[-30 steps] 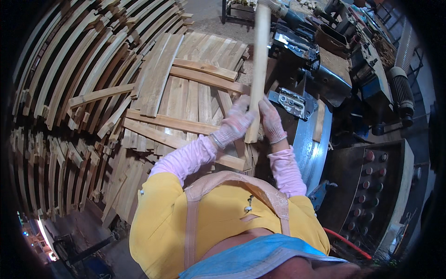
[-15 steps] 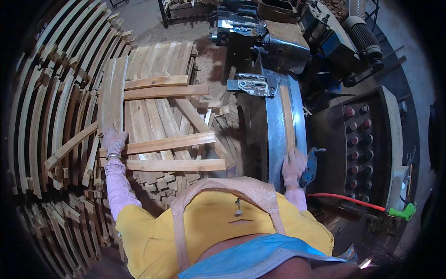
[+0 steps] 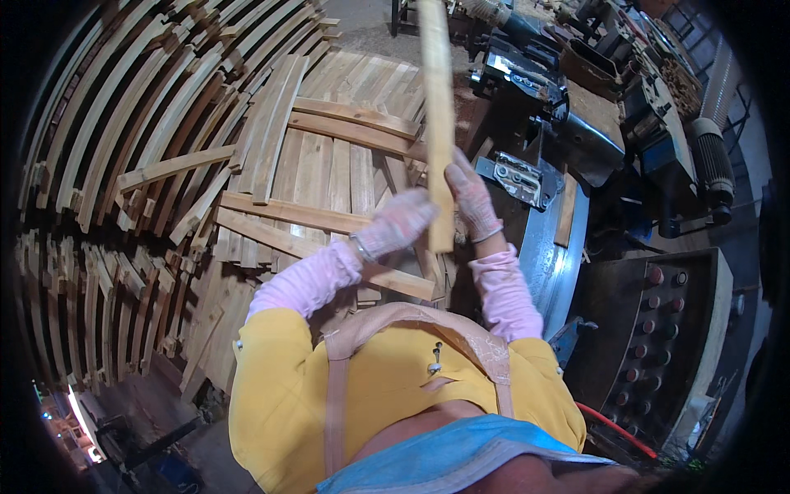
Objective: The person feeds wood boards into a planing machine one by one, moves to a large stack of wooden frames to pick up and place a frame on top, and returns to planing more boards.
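A curved wooden slat [image 3: 439, 107] is raised in front of my chest, its long end pointing away from me. My right hand [image 3: 475, 202] grips it near the lower end, with the thumb along its right edge. On the other side, my left hand [image 3: 397, 222] meets the slat's left edge; motion smears its fingers, so I cannot tell its grip. Both hands wear pale gloves. Another wooden slat [image 3: 567, 210] lies on the curved metal bed [image 3: 551, 255] of the machine to my right, its far end under the machine's head.
Stacked wooden planks [image 3: 329, 177] lie ahead to the left, with loose slats [image 3: 271, 132] across them. Rows of curved slats [image 3: 107, 99] fill the far left. A control panel [image 3: 650, 329] with several buttons stands at right, a red hose [image 3: 617, 428] below it.
My left hand came off the plank pile toward the middle. My right hand left the slat on the machine and took hold of the raised slat. The machine's slat moved farther from me.
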Motion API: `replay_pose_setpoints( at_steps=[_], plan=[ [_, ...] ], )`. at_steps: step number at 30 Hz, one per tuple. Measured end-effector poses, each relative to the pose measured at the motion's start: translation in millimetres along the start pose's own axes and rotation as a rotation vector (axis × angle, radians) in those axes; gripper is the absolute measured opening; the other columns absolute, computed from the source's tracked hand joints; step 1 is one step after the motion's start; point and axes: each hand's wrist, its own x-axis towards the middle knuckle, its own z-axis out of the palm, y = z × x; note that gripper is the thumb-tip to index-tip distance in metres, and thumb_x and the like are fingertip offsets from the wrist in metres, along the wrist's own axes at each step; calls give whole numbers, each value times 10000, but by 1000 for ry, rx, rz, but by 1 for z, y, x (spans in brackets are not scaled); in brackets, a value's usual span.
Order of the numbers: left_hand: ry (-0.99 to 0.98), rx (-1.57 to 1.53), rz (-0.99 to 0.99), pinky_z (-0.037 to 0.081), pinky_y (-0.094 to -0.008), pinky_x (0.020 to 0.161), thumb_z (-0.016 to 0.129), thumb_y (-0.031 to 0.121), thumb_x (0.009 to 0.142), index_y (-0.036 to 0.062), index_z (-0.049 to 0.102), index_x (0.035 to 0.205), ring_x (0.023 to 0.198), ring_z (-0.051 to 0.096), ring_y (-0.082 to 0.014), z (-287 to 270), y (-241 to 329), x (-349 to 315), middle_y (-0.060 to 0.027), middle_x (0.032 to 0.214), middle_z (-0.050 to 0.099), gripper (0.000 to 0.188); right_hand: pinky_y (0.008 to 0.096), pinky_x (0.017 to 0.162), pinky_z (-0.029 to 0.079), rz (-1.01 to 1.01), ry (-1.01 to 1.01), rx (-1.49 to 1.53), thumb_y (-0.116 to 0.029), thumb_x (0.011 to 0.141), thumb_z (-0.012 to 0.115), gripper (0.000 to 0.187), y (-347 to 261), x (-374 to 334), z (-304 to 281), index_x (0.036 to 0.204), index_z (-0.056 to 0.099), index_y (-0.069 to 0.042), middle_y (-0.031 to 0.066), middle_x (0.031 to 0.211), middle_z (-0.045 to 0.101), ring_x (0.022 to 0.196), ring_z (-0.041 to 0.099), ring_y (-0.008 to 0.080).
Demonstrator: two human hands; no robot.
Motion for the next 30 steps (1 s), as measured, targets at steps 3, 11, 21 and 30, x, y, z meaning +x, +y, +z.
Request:
replay_pose_setpoints(
  at_steps=[3, 11, 21, 30],
  plan=[
    [41, -100, 19, 493, -465, 1036, 647, 315, 960, 47, 647, 1260, 1179, 624, -396, -8, -43, 12, -218, 1272, 659, 402, 288, 963, 474, 307, 1, 255, -229, 1007, 607, 460, -37, -22, -19, 1399, 585, 12, 49, 1189, 679, 1070, 604, 144],
    [92, 775, -909, 309, -466, 1227, 651, 558, 876, 28, 413, 1556, 1466, 423, -361, -153, -205, -70, -222, 1579, 452, 894, 481, 1003, 454, 549, 275, -1260, -226, 881, 699, 520, -25, -282, -156, 1363, 602, -54, 188, 1231, 655, 1094, 588, 391],
    [362, 534, -783, 541, -537, 847, 582, 410, 919, 41, 705, 1114, 1003, 671, -467, -163, -254, -106, -251, 1114, 711, 435, 571, 996, 434, 619, 197, -1381, -179, 936, 621, 254, 114, -91, -185, 1178, 684, -131, 74, 1149, 707, 1151, 605, 322],
    [67, -517, -196, 510, -429, 1001, 643, 299, 1003, 19, 627, 1298, 1147, 642, -347, -17, 13, 0, -170, 1234, 677, 407, 346, 906, 541, 59, -42, -16, -272, 1002, 639, 423, 1, 28, 0, 1314, 636, 13, 123, 1118, 723, 989, 684, 269]
  ],
)
